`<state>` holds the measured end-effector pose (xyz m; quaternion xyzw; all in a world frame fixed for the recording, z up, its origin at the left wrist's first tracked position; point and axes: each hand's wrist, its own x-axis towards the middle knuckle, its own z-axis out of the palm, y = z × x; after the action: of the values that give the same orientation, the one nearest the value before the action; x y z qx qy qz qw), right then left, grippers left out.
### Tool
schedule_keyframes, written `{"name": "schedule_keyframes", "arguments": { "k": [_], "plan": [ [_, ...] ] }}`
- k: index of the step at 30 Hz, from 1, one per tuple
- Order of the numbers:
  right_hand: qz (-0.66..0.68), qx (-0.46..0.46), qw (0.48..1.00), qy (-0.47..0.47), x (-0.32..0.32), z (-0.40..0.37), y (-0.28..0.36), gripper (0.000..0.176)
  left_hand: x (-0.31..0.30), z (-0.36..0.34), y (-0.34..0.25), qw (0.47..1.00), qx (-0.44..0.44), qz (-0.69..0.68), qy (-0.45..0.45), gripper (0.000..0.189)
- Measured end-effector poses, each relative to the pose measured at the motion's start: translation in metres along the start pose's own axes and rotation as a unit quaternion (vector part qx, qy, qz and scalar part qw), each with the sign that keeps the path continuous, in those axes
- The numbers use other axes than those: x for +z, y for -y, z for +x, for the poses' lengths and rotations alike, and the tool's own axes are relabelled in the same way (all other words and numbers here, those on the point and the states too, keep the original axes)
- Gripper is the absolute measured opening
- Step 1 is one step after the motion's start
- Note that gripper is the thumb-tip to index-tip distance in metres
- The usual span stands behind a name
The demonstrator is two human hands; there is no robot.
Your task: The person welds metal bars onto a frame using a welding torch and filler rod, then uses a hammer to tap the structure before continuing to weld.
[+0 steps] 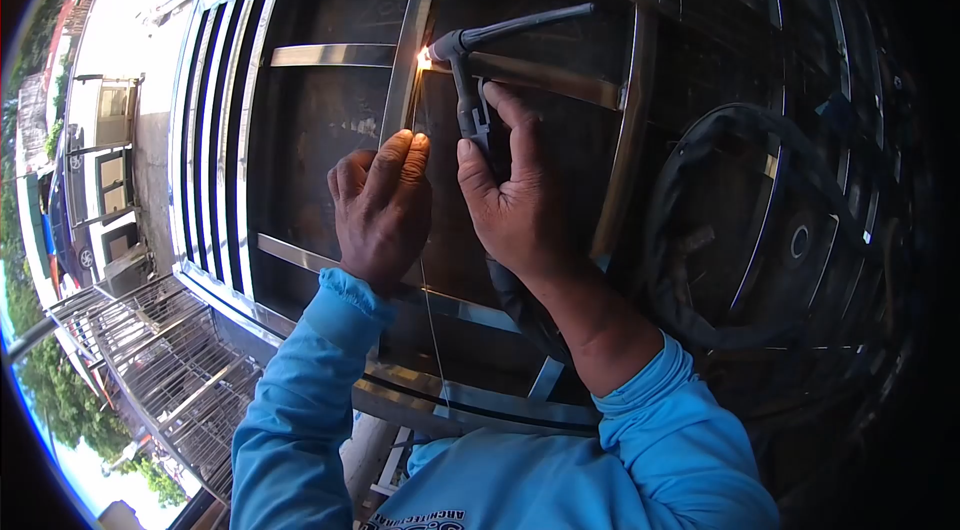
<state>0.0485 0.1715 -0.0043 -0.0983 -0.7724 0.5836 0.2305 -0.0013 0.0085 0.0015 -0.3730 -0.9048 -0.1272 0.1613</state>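
Firstly, work surface: dark board [320,150], crossed by bright square metal tubing [405,50], with a row of parallel metal bars [228,140] along the left side. Surroundings: sunlit pavement [152,170], a wire cage [170,370] and trees [70,395] at left; a dark coiled hose [665,210] in shadow at right. Writing: "ARCHITECTURAL," upside down on the blue shirt [520,480]; larger adjoining lettering cut off. Right hand [520,195]: fingers curled round a TIG welding torch [458,43], its tip glowing against a tubing joint. Left hand [385,205]: thumb and forefinger pinching a thin filler rod [430,315] just below the glow, remaining fingers folded.
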Motion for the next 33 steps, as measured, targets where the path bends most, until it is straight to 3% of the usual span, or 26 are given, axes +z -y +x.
{"name": "schedule_keyframes", "arguments": {
  "k": [4,13,21,25,28,33],
  "plan": [
    [-0.008,-0.023,1.0,-0.013,0.0,0.0,-0.004,0.05,0.003,-0.003,0.002,1.0,-0.002,0.0,0.005,0.045],
    [-0.002,0.024,1.0,0.014,0.001,-0.003,0.0,0.05,0.002,-0.001,0.003,1.0,0.009,-0.008,-0.01,0.047],
    [-0.022,-0.013,1.0,-0.008,-0.001,-0.002,-0.002,0.05,0.003,0.001,0.0,1.0,-0.007,0.002,-0.011,0.041],
    [-0.021,-0.026,0.999,0.001,-0.001,-0.002,-0.001,0.051,0.005,-0.002,0.005,1.0,0.011,0.001,-0.007,0.047],
    [0.002,0.045,0.999,0.026,-0.002,-0.003,0.007,0.05,0.005,-0.001,0.006,1.0,0.021,0.009,-0.008,0.046],
    [-0.024,0.011,1.0,0.009,-0.001,-0.003,0.0,0.049,0.003,0.001,0.0,1.0,-0.01,0.007,-0.004,0.043]
  ]
}}
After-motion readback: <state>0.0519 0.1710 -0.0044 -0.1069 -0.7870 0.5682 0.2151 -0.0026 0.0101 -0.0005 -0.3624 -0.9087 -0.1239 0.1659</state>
